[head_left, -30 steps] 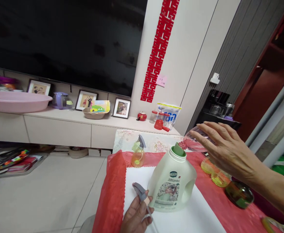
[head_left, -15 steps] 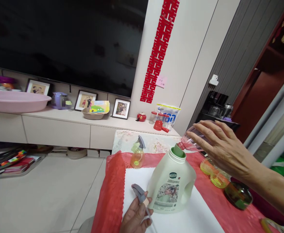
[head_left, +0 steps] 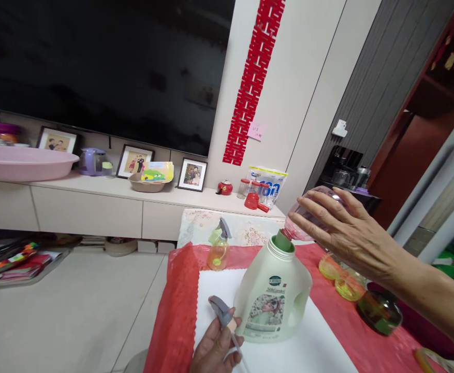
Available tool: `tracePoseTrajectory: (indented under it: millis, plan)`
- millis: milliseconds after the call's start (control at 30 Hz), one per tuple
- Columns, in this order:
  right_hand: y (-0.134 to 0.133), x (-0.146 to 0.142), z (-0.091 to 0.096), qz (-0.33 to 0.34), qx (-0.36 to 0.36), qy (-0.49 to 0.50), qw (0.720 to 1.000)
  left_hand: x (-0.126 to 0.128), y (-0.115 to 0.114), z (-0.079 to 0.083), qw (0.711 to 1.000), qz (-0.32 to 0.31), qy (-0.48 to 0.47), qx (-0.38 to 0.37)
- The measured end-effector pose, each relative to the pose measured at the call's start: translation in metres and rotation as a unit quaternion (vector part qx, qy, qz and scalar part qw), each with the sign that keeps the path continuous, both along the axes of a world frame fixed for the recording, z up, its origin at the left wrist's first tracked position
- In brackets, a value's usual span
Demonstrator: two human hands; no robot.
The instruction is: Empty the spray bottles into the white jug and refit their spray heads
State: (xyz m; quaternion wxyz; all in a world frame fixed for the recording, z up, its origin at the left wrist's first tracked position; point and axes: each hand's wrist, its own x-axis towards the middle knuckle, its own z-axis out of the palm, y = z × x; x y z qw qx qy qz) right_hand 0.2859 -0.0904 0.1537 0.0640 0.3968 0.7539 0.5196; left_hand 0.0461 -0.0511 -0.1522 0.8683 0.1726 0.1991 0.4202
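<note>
My left hand (head_left: 216,348), at 6 o'clock in view, is closed around a grey spray trigger head (head_left: 222,312), its dip tube hanging down past my fingers. Trigger head sits just at 9 o'clock of the white detergent jug (head_left: 273,295), near its base, can't tell if touching.

Jug stands upright on a white cloth (head_left: 312,352) laid over the red table cover (head_left: 176,311). Cap off, green spout (head_left: 281,241) open at top.

My right hand (head_left: 347,233) comes in from 3 o'clock, fingers wrapped over a clear pink-tinted bottle (head_left: 308,220), tipped neck-down. Bottle mouth sits at the green spout, at about 1 o'clock of the jug's top.

At 3 o'clock of the jug, under my right forearm: two yellow-green glass pieces (head_left: 341,277) side by side, then a dark green round bottle (head_left: 380,311) further toward 4 o'clock.

At 10 o'clock of the jug: small yellow spray bottle (head_left: 218,248) with grey trigger, upright at the red cover's far edge.

Beyond, 12 o'clock: low cabinet (head_left: 90,207) with photo frames (head_left: 191,174), pink basin (head_left: 23,161) at far 9 o'clock, red pot (head_left: 225,187), jars. Dark TV screen (head_left: 106,67) above.
</note>
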Motion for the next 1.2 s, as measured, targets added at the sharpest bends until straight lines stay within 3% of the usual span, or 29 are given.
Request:
tracePoseTrajectory:
  millis: [367,567,633,800,867,1033,1133,1200]
  plan:
    - [-0.003,-0.004,-0.012,-0.017,0.012,0.03,0.999,0.001,0.0,-0.004,1.0,0.01,0.004,-0.005]
    - [-0.012,0.02,-0.039,-0.061,0.039,0.221,0.972,0.003,-0.002,-0.003,0.999,0.035,0.01,0.0]
    - [-0.025,0.029,-0.054,-0.057,0.015,0.318,0.946,0.003,-0.005,0.006,0.998,0.053,0.014,-0.009]
    - [-0.081,0.023,-0.112,-0.082,-0.084,0.546,0.829,-0.004,-0.009,0.039,0.993,0.103,0.011,-0.057]
    - [-0.106,0.013,-0.142,-0.097,-0.101,0.542,0.829,-0.009,-0.008,0.048,0.99,0.121,0.01,-0.069]
    - [-0.153,-0.014,-0.213,-0.123,-0.133,0.467,0.865,-0.024,-0.004,0.063,0.984,0.168,0.003,-0.065]
    - [-0.163,-0.029,-0.239,-0.125,-0.131,0.472,0.863,-0.028,-0.007,0.07,0.981,0.184,0.004,-0.066]
    - [-0.163,-0.038,-0.246,-0.121,-0.123,0.485,0.857,-0.028,-0.01,0.072,0.981,0.188,0.005,-0.057]
